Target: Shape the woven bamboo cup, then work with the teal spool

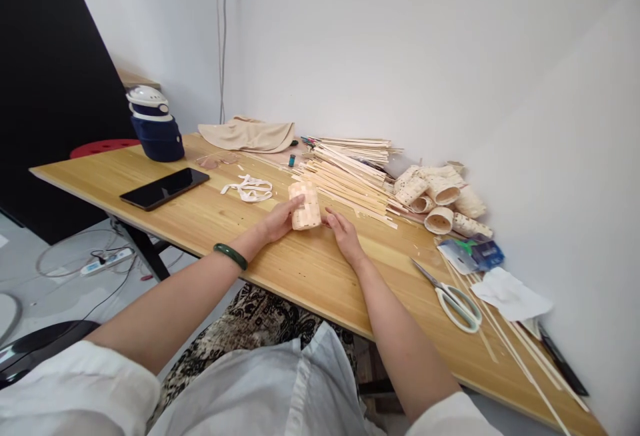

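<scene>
White walls [400, 43] back a yellow-brown wooden bench [295, 279] crowded along its far and right sides. At far left stands a navy-and-white lidded container [157, 135], with a flat black glass-fronted device [165, 189] lying nearer. A loose tangle of narrow white ribbon [253, 189] sits just left of the hands, and a folded beige cloth [247, 137] lies by the wall near a small teal spool [292, 160]. Long, thin, pale wooden strips [345, 181] spread directly beyond the hands, crowding that side. To the far right, pale woven tubes [411, 187] are heaped against the wall; nearer lie scissors with white-and-green handles [439, 285], blades pointing toward the far left, and crumpled white paper [513, 294].

Between both hands, above the bench's middle, is a short, pale, flat-strip woven cylinder [309, 208], tilted slightly, its checkered weave flecked with small dark gaps. The left hand [280, 221] has its grip closed around the cylinder's left side, thumb across the front. The right hand [345, 233] is curled just beside the other side; whether its grip pinches anything cannot be told.
</scene>
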The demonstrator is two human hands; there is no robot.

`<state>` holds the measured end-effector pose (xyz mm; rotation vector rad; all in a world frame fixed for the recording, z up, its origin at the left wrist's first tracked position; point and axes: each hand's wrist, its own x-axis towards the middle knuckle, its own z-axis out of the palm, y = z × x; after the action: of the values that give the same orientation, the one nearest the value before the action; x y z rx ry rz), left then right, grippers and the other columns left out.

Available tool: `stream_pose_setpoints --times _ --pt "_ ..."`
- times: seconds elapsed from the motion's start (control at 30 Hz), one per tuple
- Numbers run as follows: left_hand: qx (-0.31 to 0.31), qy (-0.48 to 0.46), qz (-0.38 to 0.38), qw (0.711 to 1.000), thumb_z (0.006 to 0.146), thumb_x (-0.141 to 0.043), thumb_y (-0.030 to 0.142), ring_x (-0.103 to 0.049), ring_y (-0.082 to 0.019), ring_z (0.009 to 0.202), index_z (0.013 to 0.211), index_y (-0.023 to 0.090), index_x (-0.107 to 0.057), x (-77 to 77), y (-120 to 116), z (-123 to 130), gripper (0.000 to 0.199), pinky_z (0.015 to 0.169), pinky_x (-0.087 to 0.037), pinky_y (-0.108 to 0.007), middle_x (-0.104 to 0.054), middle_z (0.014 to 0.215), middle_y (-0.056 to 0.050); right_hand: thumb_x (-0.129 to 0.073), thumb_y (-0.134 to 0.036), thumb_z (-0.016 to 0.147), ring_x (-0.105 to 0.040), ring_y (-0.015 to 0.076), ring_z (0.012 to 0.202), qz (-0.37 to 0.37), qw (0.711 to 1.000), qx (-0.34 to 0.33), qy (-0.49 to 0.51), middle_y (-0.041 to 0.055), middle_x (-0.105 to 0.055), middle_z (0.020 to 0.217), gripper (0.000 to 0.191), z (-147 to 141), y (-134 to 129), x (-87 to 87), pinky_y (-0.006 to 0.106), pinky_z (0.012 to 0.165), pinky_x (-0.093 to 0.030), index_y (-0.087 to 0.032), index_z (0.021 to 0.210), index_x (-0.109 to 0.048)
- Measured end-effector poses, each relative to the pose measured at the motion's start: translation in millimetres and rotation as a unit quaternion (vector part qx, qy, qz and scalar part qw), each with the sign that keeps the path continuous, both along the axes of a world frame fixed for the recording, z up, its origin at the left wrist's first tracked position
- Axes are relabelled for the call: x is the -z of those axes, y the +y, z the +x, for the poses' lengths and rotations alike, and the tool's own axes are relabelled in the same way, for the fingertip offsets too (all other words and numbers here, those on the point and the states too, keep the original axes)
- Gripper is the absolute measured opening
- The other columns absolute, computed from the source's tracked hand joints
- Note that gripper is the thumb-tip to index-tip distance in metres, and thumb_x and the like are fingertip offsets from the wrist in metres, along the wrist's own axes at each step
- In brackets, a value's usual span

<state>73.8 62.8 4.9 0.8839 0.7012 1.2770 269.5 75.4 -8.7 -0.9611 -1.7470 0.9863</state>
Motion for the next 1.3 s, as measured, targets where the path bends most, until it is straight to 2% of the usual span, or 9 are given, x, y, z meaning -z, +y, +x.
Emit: stream_pose_setpoints --times 0.1,0.2,0.33,0.47,0.63,0.73,0.93,1.13,1.3 --pt "0.019 -0.029 -0.020 0.999 0.097 -0.052 0.057 -0.075 -0.029 0.099 0.126 0.013 -0.065 -4.8 3 -5 0.054 0.092 -0.059 -0.042 -0.079 0.106 -0.015 -0.057 -0.071 0.087 -0.073 0.0279 0.109 0.012 1.000 -0.003 0.009 0.0131 -0.079 0.110 0.062 1 -2 0.2 0.049 0.105 -0.052 -0.020 0.119 -0.071" --pt "0.035 -0.053 -0.033 0.997 0.100 -0.043 0.060 -0.076 -0.027 0.094 0.128 0.013 -0.064 -7.8 4 -8 0.059 0.088 -0.061 -0.039 -0.079 0.103 -0.013 -0.068 -0.066 0.082 -0.073 0.0260 0.104 0.028 1.000 -0.008 0.007 0.0104 -0.079 0.108 0.060 -2 -6 1.6 0.047 0.103 -0.053 -0.022 0.122 -0.070" --pt "0.078 -0.066 -0.055 0.993 0.101 -0.044 0.058 -0.076 -0.027 0.090 0.127 0.010 -0.066 -7.9 4 -9 0.059 0.083 -0.062 -0.037 -0.079 0.102 -0.016 -0.077 -0.057 0.077 -0.070 0.0210 0.088 0.062 0.998 0.008 -0.005 0.0078 -0.076 0.108 0.069 -7 -10 2.2 0.044 0.096 -0.057 -0.023 0.135 -0.062" --pt "0.113 -0.074 -0.066 0.989 0.101 -0.046 0.056 -0.076 -0.026 0.090 0.128 0.012 -0.066 -5.4 6 -10 0.056 0.082 -0.061 -0.036 -0.079 0.105 -0.015 -0.077 -0.055 0.077 -0.061 0.0173 0.082 0.117 0.991 0.060 -0.005 0.0082 -0.063 0.122 0.079 -10 -12 -3.3 0.039 0.087 -0.059 -0.028 0.146 -0.050" --pt "0.158 -0.074 -0.077 0.982 0.100 -0.047 0.057 -0.076 -0.025 0.088 0.123 0.011 -0.068 -4.8 7 -9 0.056 0.083 -0.060 -0.036 -0.079 0.104 -0.016 -0.080 -0.050 0.075 -0.059 0.0182 0.082 0.161 0.985 0.049 -0.022 0.0083 -0.058 0.125 0.065 -14 -19 -8.2 0.037 0.083 -0.060 -0.032 0.135 -0.063" --pt "0.177 -0.081 -0.076 0.978 0.101 -0.044 0.057 -0.075 -0.026 0.097 0.120 0.010 -0.069 -8.2 3 -6 0.057 0.089 -0.059 -0.036 -0.078 0.107 -0.017 -0.076 -0.047 0.079 -0.060 0.0187 0.084 0.166 0.985 0.043 -0.026 0.0092 -0.056 0.126 0.054 -16 -20 -7.1 0.036 0.078 -0.061 -0.031 0.130 -0.066" --pt "0.170 -0.103 -0.058 0.978 0.103 -0.047 0.042 -0.071 -0.022 0.111 0.127 0.013 -0.066 -10.5 0 2 0.042 0.096 -0.055 -0.032 -0.076 0.117 -0.013 -0.062 -0.050 0.090 -0.061 0.0180 0.083 0.154 0.985 0.079 -0.005 0.0112 -0.054 0.125 0.053 -12 -14 -5.4 0.031 0.063 -0.060 -0.029 0.138 -0.060" --pt "0.152 -0.104 -0.056 0.981 0.102 -0.048 0.053 -0.069 -0.022 0.115 0.127 0.015 -0.064 -5.7 4 4 0.048 0.091 -0.057 -0.028 -0.069 0.133 -0.015 -0.065 -0.047 0.087 -0.062 0.0171 0.085 0.150 0.987 0.064 -0.005 0.0105 -0.053 0.132 0.056 -9 -14 -4.4 0.029 0.063 -0.060 -0.031 0.140 -0.058" --pt "0.154 -0.095 -0.073 0.981 0.101 -0.046 0.057 -0.071 -0.025 0.109 0.126 0.013 -0.065 -8.1 2 2 0.054 0.090 -0.058 -0.034 -0.071 0.126 -0.018 -0.071 -0.043 0.083 -0.062 0.0180 0.086 0.146 0.987 0.056 -0.015 0.0110 -0.055 0.134 0.062 -10 -11 -0.7 0.030 0.065 -0.060 -0.031 0.142 -0.057"
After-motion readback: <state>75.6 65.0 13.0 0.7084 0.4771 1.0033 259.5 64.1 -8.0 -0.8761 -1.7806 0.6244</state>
